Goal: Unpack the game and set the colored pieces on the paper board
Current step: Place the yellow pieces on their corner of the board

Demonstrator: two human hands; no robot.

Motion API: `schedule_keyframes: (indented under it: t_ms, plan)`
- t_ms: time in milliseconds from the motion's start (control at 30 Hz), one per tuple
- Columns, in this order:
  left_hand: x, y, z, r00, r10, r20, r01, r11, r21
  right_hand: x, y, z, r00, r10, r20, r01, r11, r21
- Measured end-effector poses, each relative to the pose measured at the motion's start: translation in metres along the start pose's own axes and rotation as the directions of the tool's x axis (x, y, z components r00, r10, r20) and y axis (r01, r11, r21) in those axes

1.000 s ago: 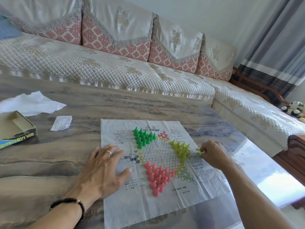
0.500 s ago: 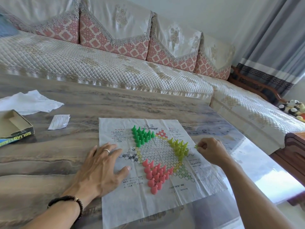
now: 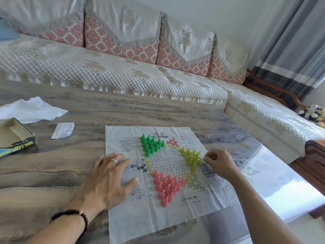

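Note:
A white paper board [image 3: 175, 219] printed with a star of cells lies on the table. Several green pieces [image 3: 151, 144] fill its far-left point, several yellow-green pieces [image 3: 191, 157] its right point, and several pink pieces [image 3: 166, 186] its near point. My left hand [image 3: 107, 180] lies flat with fingers spread on the board's left edge. My right hand [image 3: 218, 162] pinches one yellow-green piece [image 3: 204, 158] right beside the yellow-green group.
An open game box [image 3: 17, 138] sits at the far left of the marbled table [image 3: 44, 173], with a crumpled white bag [image 3: 31, 110] behind it and a small folded leaflet [image 3: 63, 130] nearby. A sofa [image 3: 123, 71] runs behind the table. Plush toys [image 3: 313, 114] lie at right.
My right hand has carried its yellow-green piece left, closer to the yellow-green group. My left hand stays flat on the board's edge.

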State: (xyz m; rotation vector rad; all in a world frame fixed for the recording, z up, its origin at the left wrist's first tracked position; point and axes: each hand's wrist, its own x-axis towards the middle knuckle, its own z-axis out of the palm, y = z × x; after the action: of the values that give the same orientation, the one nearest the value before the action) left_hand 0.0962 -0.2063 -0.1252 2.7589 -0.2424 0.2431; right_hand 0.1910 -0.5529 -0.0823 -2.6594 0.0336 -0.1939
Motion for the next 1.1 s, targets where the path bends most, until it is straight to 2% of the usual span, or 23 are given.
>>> schedule_keyframes:
  t_ms: [467,533,600,700,833,933,1000,1100]
  plan:
    - [0.0,0.002,-0.001,1.0,-0.008,0.008,0.008,1.0,0.002,0.005,0.004,0.006,0.999,-0.03,0.033,0.03,1.0,0.0]
    - [0.0,0.002,-0.001,1.0,-0.008,0.003,0.008,1.0,-0.001,0.006,0.007,0.002,1.0,-0.014,0.005,0.014,1.0,0.006]
    - [0.0,0.002,-0.001,1.0,-0.009,0.011,0.009,1.0,0.001,0.007,0.011,-0.005,0.997,0.01,-0.083,-0.011,1.0,-0.005]
    - [0.0,0.002,-0.002,1.0,-0.011,0.024,0.01,0.999,0.032,0.01,0.019,-0.017,0.987,0.014,-0.162,-0.037,0.989,-0.145]
    - [0.0,0.002,-0.002,1.0,-0.013,0.027,0.012,0.999,0.033,0.016,0.023,-0.016,0.997,-0.05,-0.057,0.028,0.944,-0.33]
    - [0.0,0.001,-0.002,1.0,-0.012,0.025,0.012,1.0,0.025,0.021,0.021,-0.01,0.996,-0.089,-0.005,0.08,0.91,-0.406]
    - [0.0,0.001,-0.001,1.0,-0.011,0.021,0.011,1.0,0.014,0.022,0.018,-0.007,0.997,-0.072,0.028,0.077,0.884,-0.461]
    - [0.0,0.001,-0.001,1.0,-0.009,0.018,0.009,1.0,0.007,0.021,0.015,-0.002,0.999,-0.037,0.004,0.034,0.87,-0.492]
